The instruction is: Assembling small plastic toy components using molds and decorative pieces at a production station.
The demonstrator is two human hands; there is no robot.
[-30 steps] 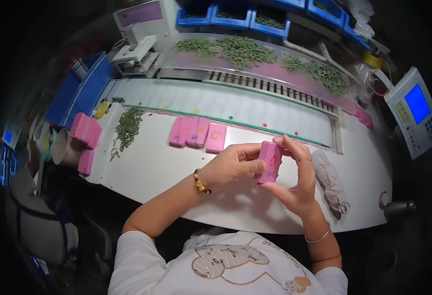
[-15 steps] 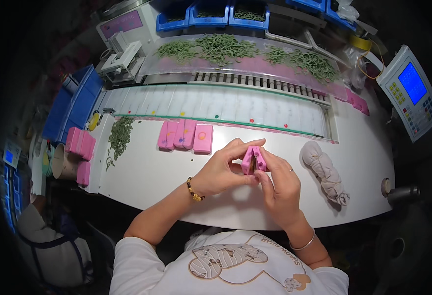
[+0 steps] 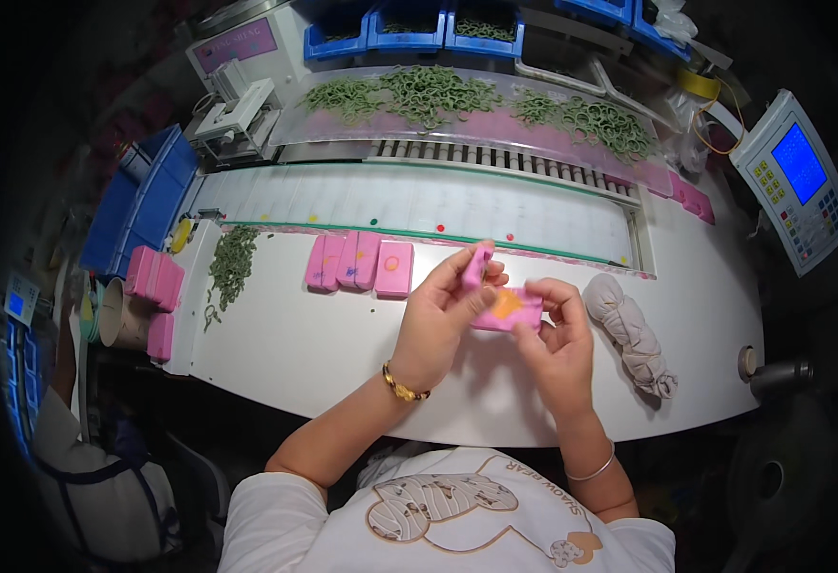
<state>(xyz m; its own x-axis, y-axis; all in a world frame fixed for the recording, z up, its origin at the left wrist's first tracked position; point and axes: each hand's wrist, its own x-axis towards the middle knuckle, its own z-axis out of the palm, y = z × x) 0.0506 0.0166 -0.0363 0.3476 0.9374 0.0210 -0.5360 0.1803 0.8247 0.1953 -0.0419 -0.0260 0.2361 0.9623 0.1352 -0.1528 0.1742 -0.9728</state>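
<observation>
Over the white tabletop (image 3: 419, 377), near its front middle, my two hands hold a pink rubber mould that is spread apart. My left hand (image 3: 430, 325) pinches one pink mould half (image 3: 476, 271), tilted upright. In the fingers of my right hand (image 3: 562, 349) is the other mould half (image 3: 526, 319), its face turned up with an orange patch on it. Whether the halves still join is hidden by my left fingers. Left of my hands, several closed pink moulds (image 3: 394, 271) lie side by side. A pile of small green pieces (image 3: 235, 265) sits farther left.
Beyond my hands runs a white conveyor (image 3: 343, 196) with coloured dots. Behind it, a clear tray (image 3: 495, 119) carries green rings (image 3: 429, 94). A rolled pale cloth (image 3: 629, 334) and a keypad panel (image 3: 801, 177) are at right; a blue bin (image 3: 142, 205) and stacked pink blocks (image 3: 156, 277) at left.
The mould has gone from slightly parted to widely spread, with one half in each hand. My left hand has risen a little. The dots on the conveyor have shifted left.
</observation>
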